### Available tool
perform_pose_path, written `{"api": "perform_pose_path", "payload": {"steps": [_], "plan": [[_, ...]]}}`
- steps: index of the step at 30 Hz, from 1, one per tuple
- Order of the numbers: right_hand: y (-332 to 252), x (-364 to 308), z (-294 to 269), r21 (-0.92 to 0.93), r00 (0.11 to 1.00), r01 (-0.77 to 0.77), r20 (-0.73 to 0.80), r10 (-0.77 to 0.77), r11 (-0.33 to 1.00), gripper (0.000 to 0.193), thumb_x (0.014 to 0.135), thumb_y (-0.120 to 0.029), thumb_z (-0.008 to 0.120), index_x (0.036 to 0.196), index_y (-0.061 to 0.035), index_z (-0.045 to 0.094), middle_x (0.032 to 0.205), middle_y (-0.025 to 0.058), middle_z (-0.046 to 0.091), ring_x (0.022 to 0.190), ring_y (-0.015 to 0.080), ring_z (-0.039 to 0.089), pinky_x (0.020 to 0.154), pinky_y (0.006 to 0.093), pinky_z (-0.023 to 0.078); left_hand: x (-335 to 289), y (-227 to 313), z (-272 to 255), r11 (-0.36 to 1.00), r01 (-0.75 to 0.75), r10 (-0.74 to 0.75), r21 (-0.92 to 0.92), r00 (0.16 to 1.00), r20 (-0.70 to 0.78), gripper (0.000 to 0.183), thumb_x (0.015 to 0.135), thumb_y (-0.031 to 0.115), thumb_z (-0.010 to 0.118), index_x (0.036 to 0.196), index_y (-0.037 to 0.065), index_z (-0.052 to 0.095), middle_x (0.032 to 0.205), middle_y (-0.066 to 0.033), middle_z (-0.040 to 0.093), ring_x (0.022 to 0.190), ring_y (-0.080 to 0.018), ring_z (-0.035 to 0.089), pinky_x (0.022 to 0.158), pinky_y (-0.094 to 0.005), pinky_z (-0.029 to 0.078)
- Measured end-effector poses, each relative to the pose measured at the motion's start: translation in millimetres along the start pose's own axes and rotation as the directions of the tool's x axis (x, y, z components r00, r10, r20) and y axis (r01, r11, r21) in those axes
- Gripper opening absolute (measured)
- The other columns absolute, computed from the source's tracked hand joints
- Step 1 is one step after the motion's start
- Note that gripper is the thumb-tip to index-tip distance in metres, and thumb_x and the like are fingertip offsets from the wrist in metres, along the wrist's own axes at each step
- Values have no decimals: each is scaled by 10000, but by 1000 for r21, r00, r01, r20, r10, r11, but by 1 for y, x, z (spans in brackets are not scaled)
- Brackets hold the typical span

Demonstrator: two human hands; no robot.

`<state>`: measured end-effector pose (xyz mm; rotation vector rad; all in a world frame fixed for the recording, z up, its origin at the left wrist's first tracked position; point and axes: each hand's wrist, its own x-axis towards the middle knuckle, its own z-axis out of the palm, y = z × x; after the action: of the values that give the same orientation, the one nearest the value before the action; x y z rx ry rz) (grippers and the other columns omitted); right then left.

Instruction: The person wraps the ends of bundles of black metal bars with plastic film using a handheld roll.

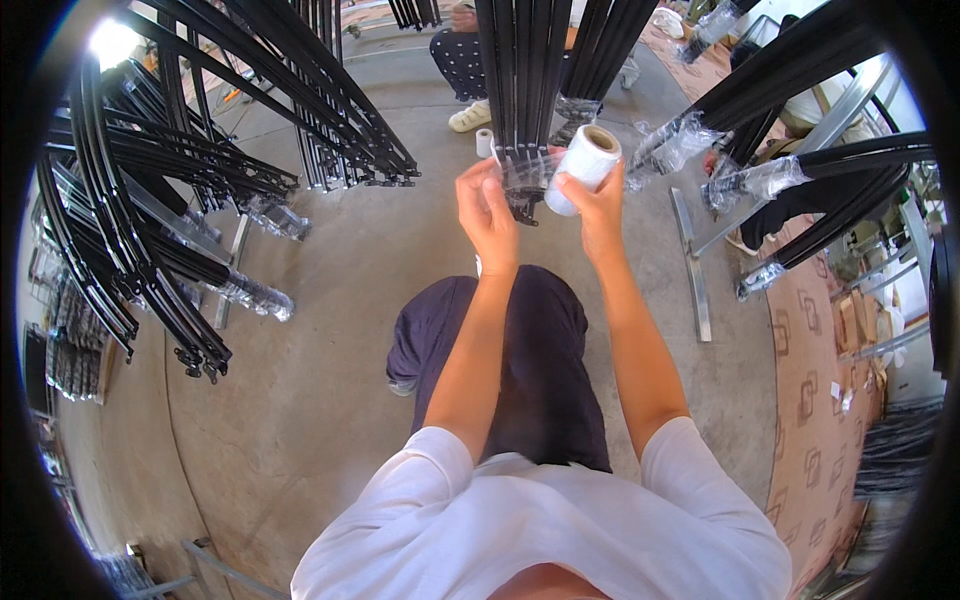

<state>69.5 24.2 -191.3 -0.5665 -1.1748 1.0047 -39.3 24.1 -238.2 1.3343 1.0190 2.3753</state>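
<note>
The right hand has its grip round the roll, likely light, slick, best held mid-barrel; left hand's I can't tell.

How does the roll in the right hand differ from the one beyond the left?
The held roll tilts in the right hand; the far roll looks upright on the floor. Clear film runs from the held roll to black rods; none visibly leaves the far roll. The held roll looks larger than the far roll, being nearer. Both are white cylinders.

The middle black rods pass the top edge — their upper ends cut off.
</note>
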Motion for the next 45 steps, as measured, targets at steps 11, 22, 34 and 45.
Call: {"api": "perform_pose_path", "payload": {"steps": [11, 22, 34, 45], "plan": [[11, 17, 2, 5, 985, -161, 61, 161, 987, 489, 672, -40, 640, 1116, -33, 436, 921, 62, 566, 835, 143, 556, 743, 285, 448, 35, -2, 1, 906, 332, -354, -264, 934, -42, 111, 865, 131, 510, 892, 23, 522, 779, -3, 538, 733, -76, 527, 635, -170, 427], [6, 63, 1, -248, 972, -23, 220, 80, 969, 488, 692, -132, 688, 1112, -10, 474, 1006, 59, 553, 877, 137, 524, 763, 270, 413, 45, -18, -15, 714, 535, -464, -452, 845, 267, 161, 894, 178, 436, 781, 88, 506, 685, 75, 479, 565, 2, 374, 490, -166, 270], [8, 72, 41, -149, 841, -304, 422, 338, 941, 541, 642, 97, 496, 1161, -53, 471, 1107, 25, 531, 1034, 108, 463, 840, 214, 338, 51, -7, -25, 604, 632, -511, -486, 775, 372, 167, 870, 187, 495, 741, 86, 523, 613, 57, 497, 473, 3, 346, 413, -163, 234], [1, 36, 40, 282, 991, 0, 126, -37, 959, 495, 731, 39, 563, 1166, -70, 354, 1118, 22, 457, 1032, 139, 439, 888, 279, 335, 46, 12, -26, 779, 281, -363, -561, 931, -38, 298, 898, 298, 451, 673, 106, 419, 577, 58, 412, 474, -25, 366, 423, -181, 319]]}}
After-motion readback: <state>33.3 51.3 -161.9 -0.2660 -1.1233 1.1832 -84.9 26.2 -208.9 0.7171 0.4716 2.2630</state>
